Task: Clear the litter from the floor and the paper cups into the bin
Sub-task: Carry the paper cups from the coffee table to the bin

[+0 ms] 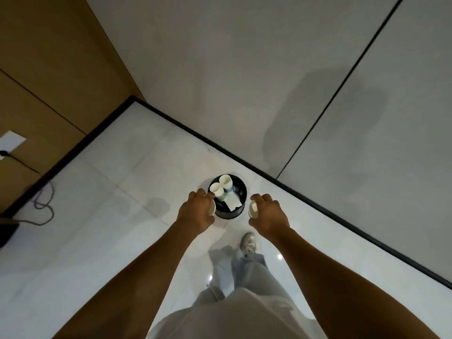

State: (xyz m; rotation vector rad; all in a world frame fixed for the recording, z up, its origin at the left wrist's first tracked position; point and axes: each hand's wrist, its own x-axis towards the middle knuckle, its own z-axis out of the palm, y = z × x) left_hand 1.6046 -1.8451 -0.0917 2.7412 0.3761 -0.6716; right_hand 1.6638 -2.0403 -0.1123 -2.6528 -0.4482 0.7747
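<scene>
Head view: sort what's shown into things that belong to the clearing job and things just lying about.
Job:
- black bin
- two paper cups and a white paper piece inside it
- cup in the left hand
- cup in the right hand

Lying about:
- cable on the floor
- wall socket
- dark box at the left edge

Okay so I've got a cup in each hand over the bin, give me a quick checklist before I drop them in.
1. Left hand grips its paper cup: ok.
2. Right hand grips its paper cup: ok.
3. Left cup over the bin opening: cannot tell, it sits at the rim's left edge.
4. Right cup over the opening: not ok, it hangs to the right of the bin.
5. Room in the bin: cannot tell; two cups and a white paper scrap already lie inside.
6. Floor around the bin free of litter: ok in what shows.
</scene>
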